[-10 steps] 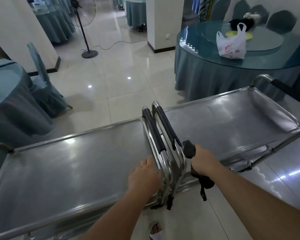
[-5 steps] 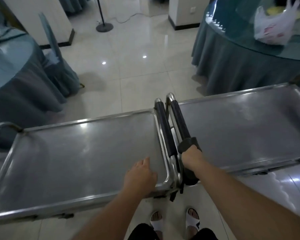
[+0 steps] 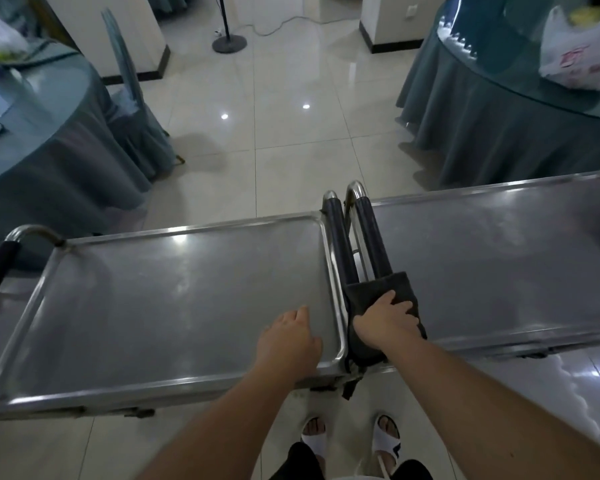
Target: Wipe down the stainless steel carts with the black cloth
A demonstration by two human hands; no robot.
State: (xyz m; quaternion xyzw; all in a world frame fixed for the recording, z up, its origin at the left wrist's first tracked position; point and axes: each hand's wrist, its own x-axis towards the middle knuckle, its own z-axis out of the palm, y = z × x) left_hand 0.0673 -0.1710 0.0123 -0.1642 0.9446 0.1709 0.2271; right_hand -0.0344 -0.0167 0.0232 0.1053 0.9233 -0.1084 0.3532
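Observation:
Two stainless steel carts stand end to end in front of me, the left cart (image 3: pixel 136 306) and the right cart (image 3: pixel 499 258). Their black-padded handles (image 3: pixel 357 244) meet in the middle. The black cloth (image 3: pixel 368 296) is draped over the near ends of both handles. My right hand (image 3: pixel 387 318) lies on top of the cloth, fingers curled over it and the handles. My left hand (image 3: pixel 291 337) rests on the near right corner of the left cart's top, fingers loosely bent, holding nothing.
A round table with a teal skirt (image 3: pixel 499 133) and a white plastic bag (image 3: pixel 579 60) stands behind the right cart. Another skirted table (image 3: pixel 32 140) and a covered chair (image 3: pixel 132 109) are at the left. A fan stand (image 3: pixel 229 41) is far back. My sandalled feet (image 3: pixel 350 438) are below.
The view has tilted further down. My right hand has spread the cloth across both handles, where earlier it gripped a bunched cloth on one handle. My left hand stays on the left cart's corner.

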